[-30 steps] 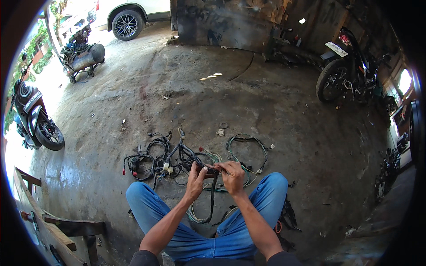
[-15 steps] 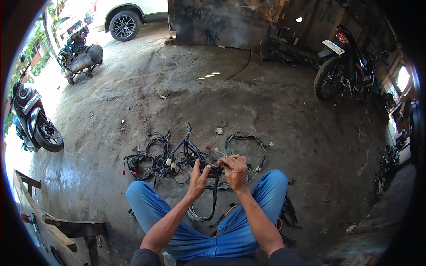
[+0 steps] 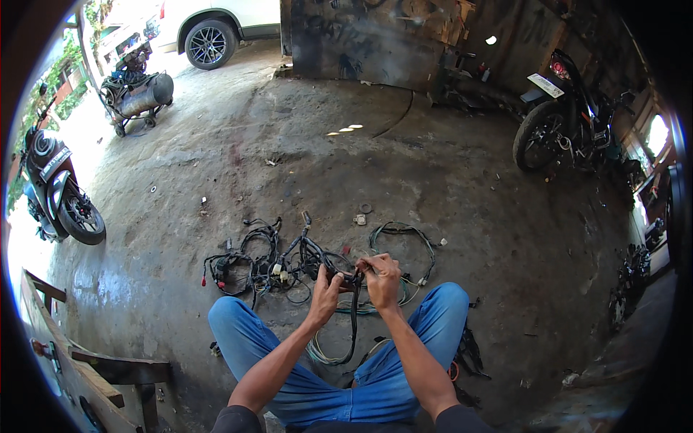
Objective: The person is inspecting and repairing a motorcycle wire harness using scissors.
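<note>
Between my knees a black taped wiring harness (image 3: 354, 317) runs up from a loop near the floor and through both hands. My left hand (image 3: 326, 294) is closed round it, with the thumb on the near side. Just to the right, my right hand (image 3: 381, 278) pinches the harness, fingertips bunched together; what exactly lies under them is too small to make out. A tangle of black wires (image 3: 249, 256) with white and red connectors spreads over the floor at the left. Beyond my right hand lies a coil of thin green-grey wire (image 3: 404, 229) with white plugs.
A small white connector (image 3: 360, 219) and a ring (image 3: 366, 208) lie ahead on the concrete floor. Black scraps (image 3: 473, 350) sit beside my right knee. A wooden bench (image 3: 119, 368) stands at the near left. Motorcycles (image 3: 556, 123) are parked to either side; a compressor (image 3: 144, 95) stands far left.
The whole view has shifted slightly, so the scene sits a little lower. My right fingers have drawn closer together on the harness; my left hand keeps its hold.
</note>
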Tool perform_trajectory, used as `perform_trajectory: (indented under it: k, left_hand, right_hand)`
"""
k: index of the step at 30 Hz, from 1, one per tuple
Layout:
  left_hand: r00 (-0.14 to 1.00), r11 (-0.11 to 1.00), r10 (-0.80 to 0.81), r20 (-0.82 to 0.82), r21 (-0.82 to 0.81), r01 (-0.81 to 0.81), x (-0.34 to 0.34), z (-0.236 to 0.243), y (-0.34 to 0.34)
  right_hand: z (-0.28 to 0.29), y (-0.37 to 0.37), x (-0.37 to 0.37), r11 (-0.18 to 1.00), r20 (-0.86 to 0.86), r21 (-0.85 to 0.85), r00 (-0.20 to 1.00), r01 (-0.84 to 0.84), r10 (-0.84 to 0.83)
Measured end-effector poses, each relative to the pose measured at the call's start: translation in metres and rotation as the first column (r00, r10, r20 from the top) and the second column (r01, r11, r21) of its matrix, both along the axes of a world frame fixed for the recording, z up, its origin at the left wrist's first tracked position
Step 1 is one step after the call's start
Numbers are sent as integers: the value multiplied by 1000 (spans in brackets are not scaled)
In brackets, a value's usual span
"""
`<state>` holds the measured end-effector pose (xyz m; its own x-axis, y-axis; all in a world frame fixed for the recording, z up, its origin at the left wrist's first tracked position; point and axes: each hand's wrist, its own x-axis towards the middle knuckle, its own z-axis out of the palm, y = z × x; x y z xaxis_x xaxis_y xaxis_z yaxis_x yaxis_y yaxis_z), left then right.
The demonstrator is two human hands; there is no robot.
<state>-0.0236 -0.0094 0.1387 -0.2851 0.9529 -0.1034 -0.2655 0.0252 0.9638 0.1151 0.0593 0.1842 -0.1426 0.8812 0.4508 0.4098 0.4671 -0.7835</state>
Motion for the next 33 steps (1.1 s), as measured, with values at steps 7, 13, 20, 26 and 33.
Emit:
perform_trajectory:
  k: [7, 13, 20, 26, 33]
  left_hand:
    - [969, 997, -75, 234, 17, 73, -5, -4, 7]
    - [949, 990, -105, 296, -58, 128, -6, 0, 5]
    - [949, 970, -101, 297, -183, 161, -14, 0, -1]
    - [768, 998, 10, -641, -41, -47, -8, 24, -20]
    - [821, 998, -53, -569, -56, 25, 1, 11, -33]
  right_hand:
    - [-10, -19, 10, 980, -265, -179, 964, -88, 38]
    - [-26, -17, 10, 908, -568, -362, 822, -210, -36]
    - [-33, -22, 11, 840, -657, -469, 744, -275, -123]
    - [-35, -27, 9, 794, -518, -518, 855, -319, 5]
    - [-29, -33, 5, 829, -422, -489, 906, -272, 48]
